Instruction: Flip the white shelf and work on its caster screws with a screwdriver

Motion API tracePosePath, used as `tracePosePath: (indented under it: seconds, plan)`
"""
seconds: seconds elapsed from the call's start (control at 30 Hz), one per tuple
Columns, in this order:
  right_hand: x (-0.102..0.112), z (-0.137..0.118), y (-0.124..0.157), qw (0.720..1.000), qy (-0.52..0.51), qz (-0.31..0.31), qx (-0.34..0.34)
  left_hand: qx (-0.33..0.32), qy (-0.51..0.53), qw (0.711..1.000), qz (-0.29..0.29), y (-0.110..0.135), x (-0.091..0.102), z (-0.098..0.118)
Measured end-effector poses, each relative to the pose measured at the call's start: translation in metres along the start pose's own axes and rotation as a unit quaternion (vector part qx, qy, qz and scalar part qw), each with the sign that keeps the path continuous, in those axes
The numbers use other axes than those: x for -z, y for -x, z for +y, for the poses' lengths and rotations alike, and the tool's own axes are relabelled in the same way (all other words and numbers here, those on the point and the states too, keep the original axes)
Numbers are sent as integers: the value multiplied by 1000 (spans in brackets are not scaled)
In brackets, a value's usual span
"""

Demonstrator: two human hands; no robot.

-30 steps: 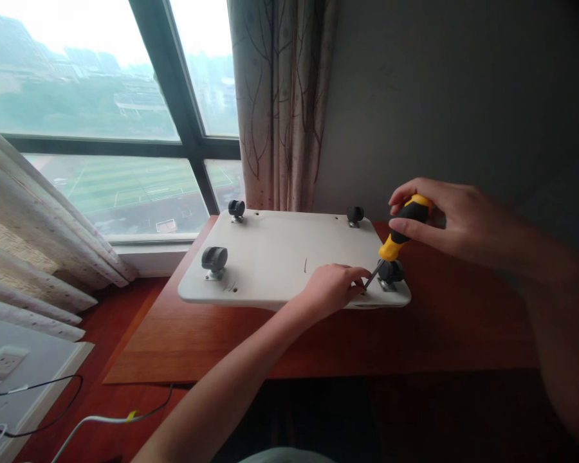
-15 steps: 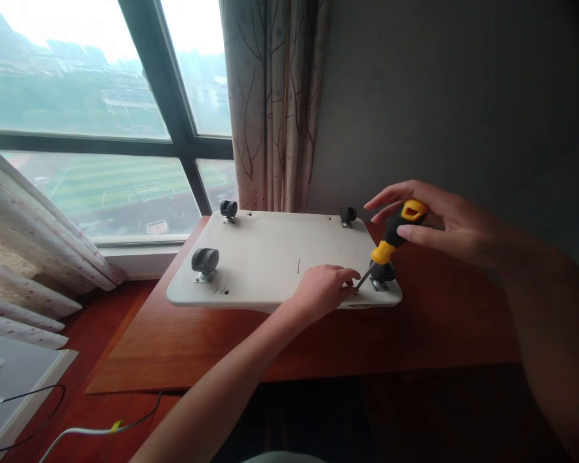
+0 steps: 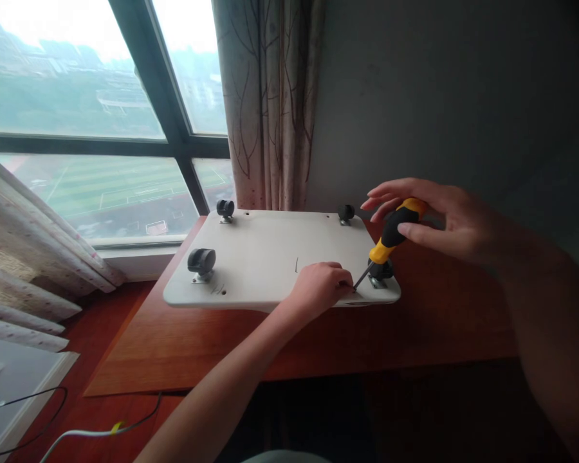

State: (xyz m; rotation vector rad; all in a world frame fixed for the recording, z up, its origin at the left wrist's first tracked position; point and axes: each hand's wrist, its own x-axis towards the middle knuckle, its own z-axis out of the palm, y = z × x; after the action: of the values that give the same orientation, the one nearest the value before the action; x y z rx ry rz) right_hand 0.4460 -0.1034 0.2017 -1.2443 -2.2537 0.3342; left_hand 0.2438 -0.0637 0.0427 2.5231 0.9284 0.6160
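A white board (image 3: 255, 257) with rounded corners lies on the table, its caster wheels pointing up. My right hand (image 3: 439, 215) is around the yellow-and-black handle of a screwdriver (image 3: 393, 230), thumb pressed on its near side and fingertips reaching past it. The shaft slants down to the left and meets the board near its front right edge, by a black caster (image 3: 382, 269). Beside that tip rests my left hand (image 3: 321, 286), fingers curled together against the board; whatever they pinch is hidden.
Other casters stand at the front left (image 3: 201, 262), back left (image 3: 225, 209) and back right (image 3: 346, 213) corners. Beneath is a reddish wooden table (image 3: 212, 350). A window (image 3: 135, 186) and curtain (image 3: 273, 109) are behind. Cables (image 3: 91, 432) run at the lower left.
The screwdriver handle has turned and tilted slightly under my right hand, whose fingers close a little over its end. My left fingers have drawn in closer. The whole view has shifted slightly.
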Motion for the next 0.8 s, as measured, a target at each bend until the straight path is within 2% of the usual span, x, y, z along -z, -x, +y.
tracePosePath:
  seconds: [0.13,0.2,0.27,0.4,0.47,0.53,0.67,0.73,0.8]
  plan:
    - [-4,7,-5,992,103,71,-10,0,-1,1000,7,0,-2,-1]
    - [-7,8,-8,986,141,85,-11,-4,0,1000,10,0,-2,-2]
    - [-7,7,-8,988,136,76,-3,-7,2,1000,11,0,-3,-3]
    - [-2,4,-3,999,44,7,-2,-12,3,1000,12,0,-3,-4]
    - [-1,3,-1,1000,13,-6,-11,-14,1,1000,17,0,-5,-5]
    - [-2,3,-2,999,38,19,-19,-22,-7,999,25,1,-6,-6]
    - [-11,4,-6,982,166,82,-30,-46,-26,998,35,1,-8,-7]
    - [-15,4,-7,978,189,82,-26,-48,-33,998,35,2,-7,-6]
    - [-16,2,-6,984,168,66,-15,-43,-33,998,35,4,-5,-5]
